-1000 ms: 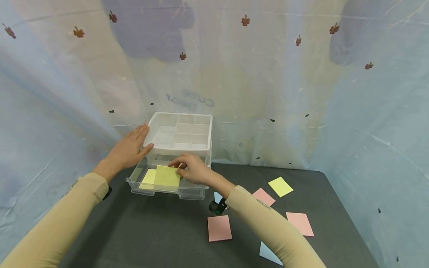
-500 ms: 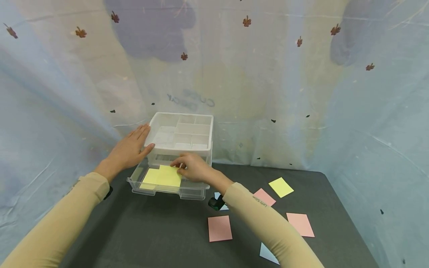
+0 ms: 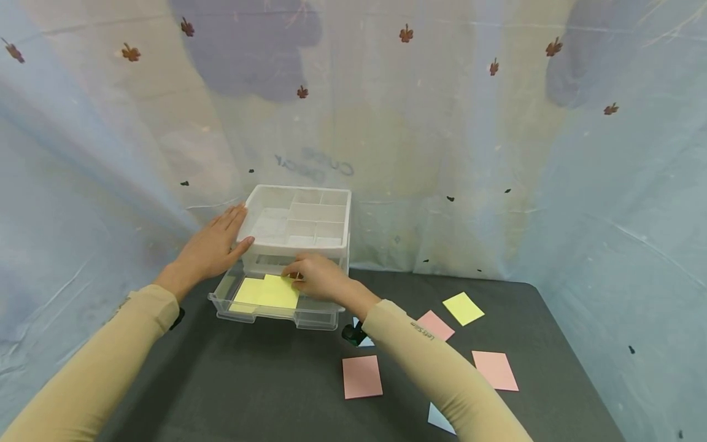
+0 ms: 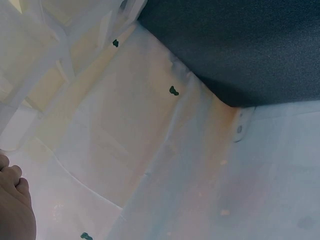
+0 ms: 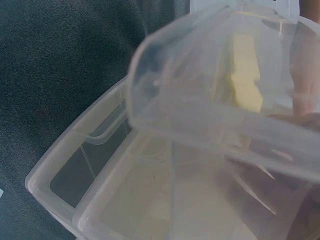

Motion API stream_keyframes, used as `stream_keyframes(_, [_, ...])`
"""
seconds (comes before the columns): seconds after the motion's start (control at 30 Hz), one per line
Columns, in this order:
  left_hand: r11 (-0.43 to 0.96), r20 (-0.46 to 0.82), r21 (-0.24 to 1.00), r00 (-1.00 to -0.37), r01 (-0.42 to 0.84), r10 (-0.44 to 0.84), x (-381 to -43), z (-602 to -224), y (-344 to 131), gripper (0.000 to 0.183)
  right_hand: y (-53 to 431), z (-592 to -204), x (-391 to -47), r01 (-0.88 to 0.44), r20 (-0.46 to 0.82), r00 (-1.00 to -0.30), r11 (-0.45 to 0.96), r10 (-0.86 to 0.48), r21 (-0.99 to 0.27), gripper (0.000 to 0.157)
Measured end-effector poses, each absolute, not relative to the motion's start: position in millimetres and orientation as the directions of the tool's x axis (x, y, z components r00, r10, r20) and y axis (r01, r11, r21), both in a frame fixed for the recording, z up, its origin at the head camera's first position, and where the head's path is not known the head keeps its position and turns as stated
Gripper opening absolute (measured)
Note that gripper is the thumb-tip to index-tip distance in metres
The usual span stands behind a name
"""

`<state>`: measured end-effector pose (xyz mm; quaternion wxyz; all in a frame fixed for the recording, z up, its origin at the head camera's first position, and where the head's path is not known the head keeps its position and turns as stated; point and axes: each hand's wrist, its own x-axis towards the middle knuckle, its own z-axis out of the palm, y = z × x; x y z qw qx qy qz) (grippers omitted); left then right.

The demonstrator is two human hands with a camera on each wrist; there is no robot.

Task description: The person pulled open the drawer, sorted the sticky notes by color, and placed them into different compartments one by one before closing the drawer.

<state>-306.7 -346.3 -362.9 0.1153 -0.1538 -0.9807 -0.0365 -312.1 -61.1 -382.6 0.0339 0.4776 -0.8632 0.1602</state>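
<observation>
A white-topped plastic drawer unit point(image 3: 293, 216) stands at the back of the table, its clear lower drawer point(image 3: 317, 319) pulled out. Two yellow sticky notes point(image 3: 247, 291) lie side by side and overlapping in that drawer. My left hand point(image 3: 208, 245) rests along the unit's left side, fingers straight and thumb on the front edge. With curled fingers, my right hand point(image 3: 320, 279) pinches the right-hand yellow note point(image 3: 278, 292) at its upper right corner. Through the clear plastic, the right wrist view shows yellow paper point(image 5: 245, 75) beside that hand, which is partly hidden.
On the dark table point(image 3: 265, 380), to the right, lie a yellow note point(image 3: 463, 308) and pink notes, one near the front point(image 3: 362, 377) and another farther right point(image 3: 495, 370). Blue notes point(image 3: 440, 419) are partly under the right arm. A patterned curtain point(image 3: 420, 135) hangs behind.
The yellow note in my right hand has tipped down from a raised angle to lie nearly flat in the drawer. My left hand has kept its place on the unit.
</observation>
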Motion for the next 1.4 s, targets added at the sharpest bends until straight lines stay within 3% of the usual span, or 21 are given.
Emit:
stream_keyframes(0.67, [0.949, 0.224, 0.041, -0.928, 0.314, 0.297, -304.6, -361.6, -344.4, 0.081, -63.2, -384.0, -307.6, -0.78, 0.094, -0.617, 0.59, -0.782, -0.207, 0.027])
stream_keyframes(1.03, [0.946, 0.224, 0.038, -0.926, 0.321, 0.305, -305.1, -362.3, -345.3, 0.081, -63.0, -382.3, -305.6, -0.779, 0.083, -0.617, 0.591, -0.783, -0.21, 0.028])
stream_keyframes(1.4, [0.947, 0.229, 0.044, -0.926, 0.319, 0.302, -304.6, -362.2, -346.0, 0.081, -56.6, -375.2, -303.8, -0.781, 0.141, -0.597, 0.532, -0.79, -0.328, 0.031])
